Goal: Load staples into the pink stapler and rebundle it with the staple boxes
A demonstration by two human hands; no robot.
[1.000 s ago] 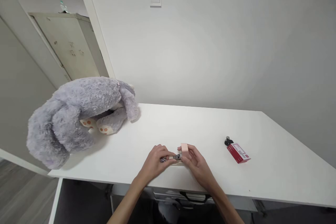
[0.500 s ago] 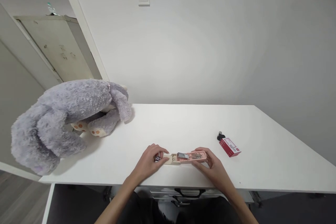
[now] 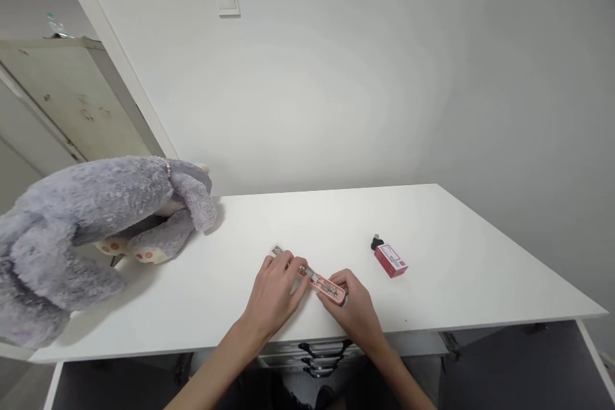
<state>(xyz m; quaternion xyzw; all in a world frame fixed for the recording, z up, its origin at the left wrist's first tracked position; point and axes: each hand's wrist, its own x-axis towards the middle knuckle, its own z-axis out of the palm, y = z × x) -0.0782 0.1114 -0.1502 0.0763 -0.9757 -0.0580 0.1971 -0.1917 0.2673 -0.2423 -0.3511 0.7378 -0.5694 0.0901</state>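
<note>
An opened-out stapler, pink at one end with metal parts inside, lies at a slant between my hands, just over the desk. My right hand grips its pink end between thumb and fingers. My left hand is closed over its middle, thumb and fingertips at the metal parts. Beyond the left knuckles shows the stapler's far end, pale with a small metal plate. My left fingers hide the section in between.
A red and white small box lies to the right, touching or close to a small black object with a grey tip. On the left a large grey plush toy slumps over the white desk. Drawers with black handles are below.
My left hand has moved from the stapler's pale end to its middle. The stapler has turned from level to slanting, its pink end nearer me. The view has shifted right.
</note>
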